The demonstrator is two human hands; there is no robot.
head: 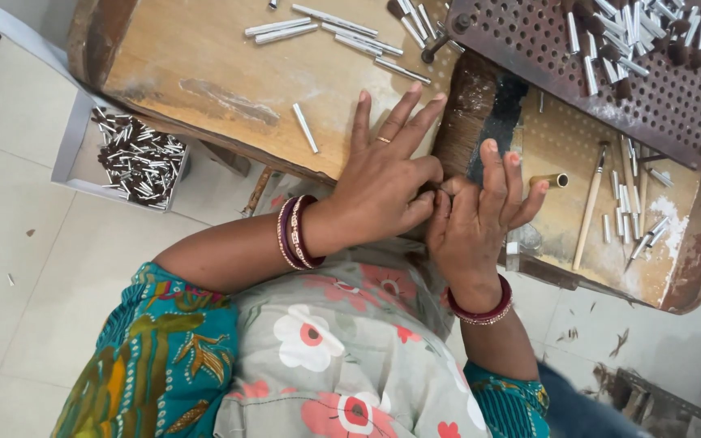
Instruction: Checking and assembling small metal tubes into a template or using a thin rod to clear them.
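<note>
Both hands meet at the near edge of the wooden worktop point(204, 57): left hand point(383, 182) and right hand point(476, 219) pinched together on a brush tuft point(480, 113). Judged mid-shaping; next move needs steady fingertip pressure. Brass tube point(551, 180) lies just beside the right hand.

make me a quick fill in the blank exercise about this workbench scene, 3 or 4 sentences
1. The left hand wears a ring and rests on the ____ bench top.
2. Loose silver tubes lie on the bench, and more fill a white ____ on the floor.
3. A perforated metal ____ at the upper right holds more tubes.
4. The right hand sits beside a short ____-coloured tube.

Missing words: wooden; tray; plate; brass
</note>
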